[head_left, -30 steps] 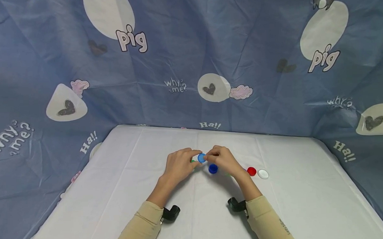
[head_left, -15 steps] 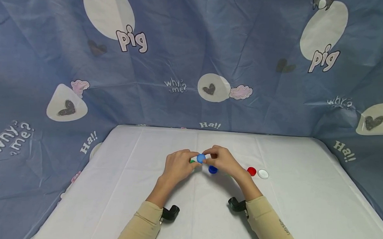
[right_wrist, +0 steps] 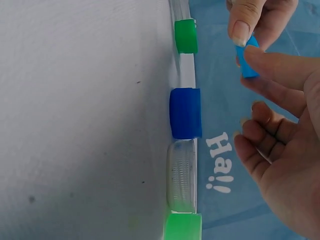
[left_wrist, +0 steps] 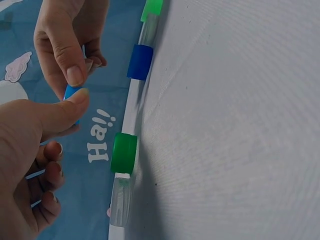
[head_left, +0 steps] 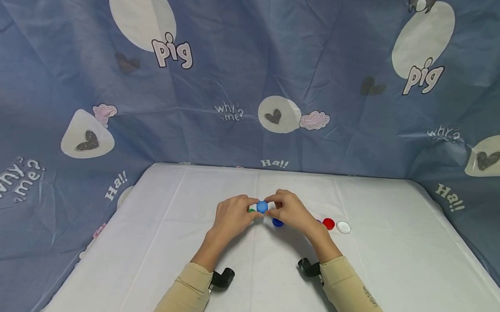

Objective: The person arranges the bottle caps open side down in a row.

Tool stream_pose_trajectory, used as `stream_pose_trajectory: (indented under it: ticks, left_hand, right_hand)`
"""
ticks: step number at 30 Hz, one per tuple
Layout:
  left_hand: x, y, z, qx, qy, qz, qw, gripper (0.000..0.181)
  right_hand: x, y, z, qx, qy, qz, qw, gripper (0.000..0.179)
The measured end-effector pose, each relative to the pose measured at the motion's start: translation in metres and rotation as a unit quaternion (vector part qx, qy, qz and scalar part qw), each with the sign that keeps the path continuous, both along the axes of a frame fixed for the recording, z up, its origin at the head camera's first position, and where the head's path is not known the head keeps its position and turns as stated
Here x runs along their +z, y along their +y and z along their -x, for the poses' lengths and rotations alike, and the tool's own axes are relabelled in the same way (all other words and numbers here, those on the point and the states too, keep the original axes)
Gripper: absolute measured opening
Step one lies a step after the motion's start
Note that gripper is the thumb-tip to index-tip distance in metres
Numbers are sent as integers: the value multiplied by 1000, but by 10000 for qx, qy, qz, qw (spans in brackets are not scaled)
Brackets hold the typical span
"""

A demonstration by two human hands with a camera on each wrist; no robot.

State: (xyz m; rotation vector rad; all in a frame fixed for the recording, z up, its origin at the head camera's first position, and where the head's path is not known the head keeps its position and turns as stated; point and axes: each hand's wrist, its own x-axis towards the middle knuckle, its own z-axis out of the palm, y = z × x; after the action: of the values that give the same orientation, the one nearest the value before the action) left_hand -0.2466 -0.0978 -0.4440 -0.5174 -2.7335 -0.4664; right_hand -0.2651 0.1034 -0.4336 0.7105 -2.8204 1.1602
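Above the white table (head_left: 194, 222), left hand (head_left: 233, 215) and right hand (head_left: 290, 209) both pinch a light-blue cap (head_left: 262, 207), thumbs and fingers parted only around it. Below sit a dark-blue cap (right_wrist: 185, 113) and green cap (left_wrist: 124, 153).

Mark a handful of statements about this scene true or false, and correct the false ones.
1. The left hand and the right hand both hold the light blue cap. True.
2. The light blue cap rests on the white table. False: it is held up above it.
3. In the head view, the red cap lies just left of the white cap. True.
4. The right hand pinches the dark blue cap. False: that cap sits on the table, held by neither hand.
5. In the right wrist view, a clear cap shows between the dark blue cap and a light green cap. True.
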Motion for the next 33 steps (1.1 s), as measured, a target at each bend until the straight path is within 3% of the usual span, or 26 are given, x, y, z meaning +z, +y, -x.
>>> stream_pose_trajectory:
  ticks: [7, 18, 33]
  left_hand:
    - [0, 1, 1, 22, -44, 37, 10000, 39]
    - [-3, 3, 4, 22, -676, -57, 9977, 35]
    - [-14, 8, 8, 109, -860, 141, 9961, 34]
  right_hand:
    - [-4, -1, 0, -101, 47, -192, 9998, 27]
    - [-13, -2, 2, -222, 154, -629, 9977, 25]
    - [-14, -7, 0, -290, 220, -1210, 9920, 29]
